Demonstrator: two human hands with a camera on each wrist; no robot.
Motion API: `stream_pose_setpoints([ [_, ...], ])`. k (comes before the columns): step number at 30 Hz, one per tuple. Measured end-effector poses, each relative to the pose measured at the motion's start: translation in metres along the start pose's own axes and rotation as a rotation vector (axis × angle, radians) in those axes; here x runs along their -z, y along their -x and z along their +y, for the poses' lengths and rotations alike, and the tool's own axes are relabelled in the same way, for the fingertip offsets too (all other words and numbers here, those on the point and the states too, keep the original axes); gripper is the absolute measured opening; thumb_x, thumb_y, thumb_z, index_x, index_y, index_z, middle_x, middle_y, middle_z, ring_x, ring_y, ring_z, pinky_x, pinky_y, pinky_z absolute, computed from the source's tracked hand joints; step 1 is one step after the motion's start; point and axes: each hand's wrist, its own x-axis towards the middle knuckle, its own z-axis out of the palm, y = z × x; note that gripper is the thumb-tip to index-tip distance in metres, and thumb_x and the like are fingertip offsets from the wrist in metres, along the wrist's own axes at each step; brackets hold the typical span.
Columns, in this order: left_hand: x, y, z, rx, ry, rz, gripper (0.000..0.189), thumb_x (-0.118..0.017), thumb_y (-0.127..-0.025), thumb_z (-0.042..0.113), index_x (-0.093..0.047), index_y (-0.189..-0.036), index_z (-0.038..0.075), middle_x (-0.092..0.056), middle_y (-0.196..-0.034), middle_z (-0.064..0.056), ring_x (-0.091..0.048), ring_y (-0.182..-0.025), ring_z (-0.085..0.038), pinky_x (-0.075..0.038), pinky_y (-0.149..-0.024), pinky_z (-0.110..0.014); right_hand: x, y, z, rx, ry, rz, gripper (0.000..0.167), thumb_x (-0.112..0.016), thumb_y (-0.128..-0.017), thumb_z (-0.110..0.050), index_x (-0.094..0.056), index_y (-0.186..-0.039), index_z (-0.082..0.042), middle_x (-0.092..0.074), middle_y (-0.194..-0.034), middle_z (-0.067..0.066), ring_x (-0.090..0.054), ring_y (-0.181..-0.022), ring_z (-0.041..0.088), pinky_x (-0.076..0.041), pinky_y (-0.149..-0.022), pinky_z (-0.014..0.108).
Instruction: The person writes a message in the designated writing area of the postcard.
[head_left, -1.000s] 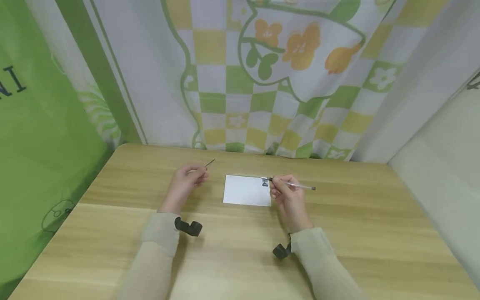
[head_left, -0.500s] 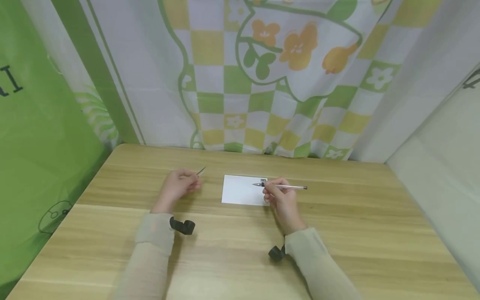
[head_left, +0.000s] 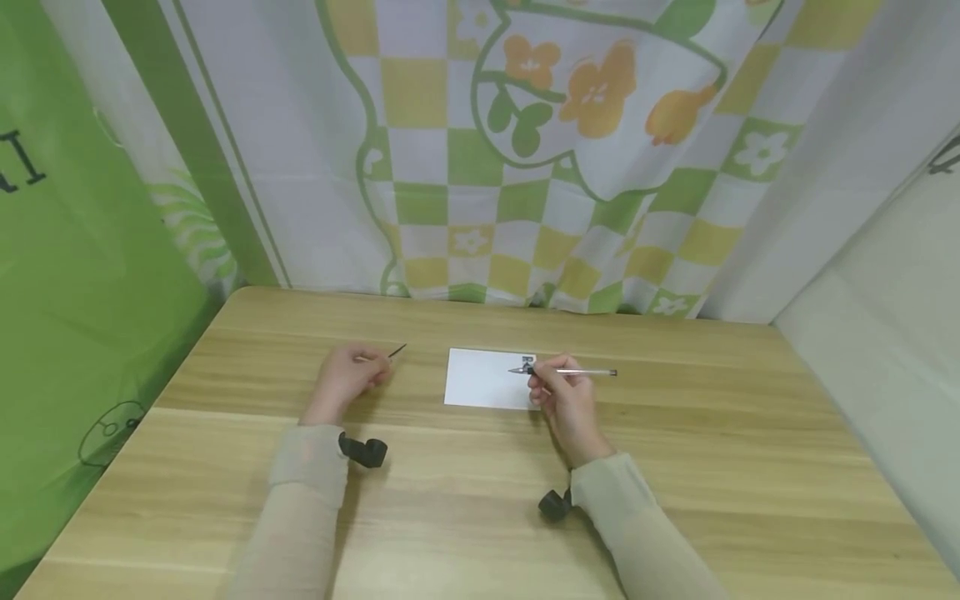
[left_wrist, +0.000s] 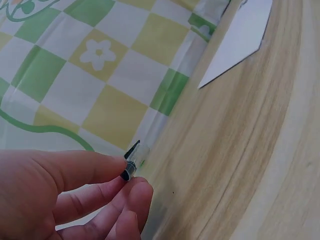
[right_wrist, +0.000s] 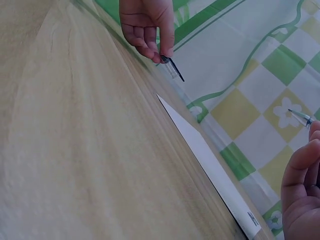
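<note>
lying on the wood-grain table (head_left: 450, 500) — a white card (head_left: 482, 380) — checkered curtain (head_left: 487, 167) behind

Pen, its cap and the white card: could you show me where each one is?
Pen (head_left: 592, 372): head view, on the barrel.
Cap (left_wrist: 142, 153): left wrist view, on its clear tube, beside the dark clip.
White card (head_left: 484, 381): head view, on the bare middle of its face.

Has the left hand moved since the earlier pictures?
Yes: in the head view, the left hand has moved leftward, farther from the white card.
</note>
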Motion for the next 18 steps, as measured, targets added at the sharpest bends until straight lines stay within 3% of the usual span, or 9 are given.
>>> stream_pose_setpoints([
  [8,-0.0007,0.0,-0.0014,-0.006,-0.059,0.03,0.028,-0.063,-0.095,0.015,-0.069,-0.114,-0.004,-0.073,-0.09,-0.009,-0.062,-0.077,-0.018,-0.049,-0.071,-0.028,-0.0007,-0.0015,-0.0007,-0.017,0.026,0.014,0.015,-0.058,-0.095,0.003,-0.057,-0.085,-0.008,-0.065,-0.078,0.006,-0.06,-0.066,0.01,-0.051,-0.055,0.018],
  [18,-0.0035,-0.0023,-0.0056,-0.039,-0.122,0.066,0.021,-0.064,-0.093,0.015,-0.074,-0.102,-0.002,-0.07,-0.077,-0.005,-0.06,-0.071,-0.017,-0.047,-0.066,-0.027,-0.0013,-0.0004,0.0004,-0.013,0.033,0.0,0.013,-0.06,-0.094,0.002,-0.058,-0.086,-0.007,-0.064,-0.079,0.007,-0.06,-0.066,0.011,-0.051,-0.055,0.019],
])
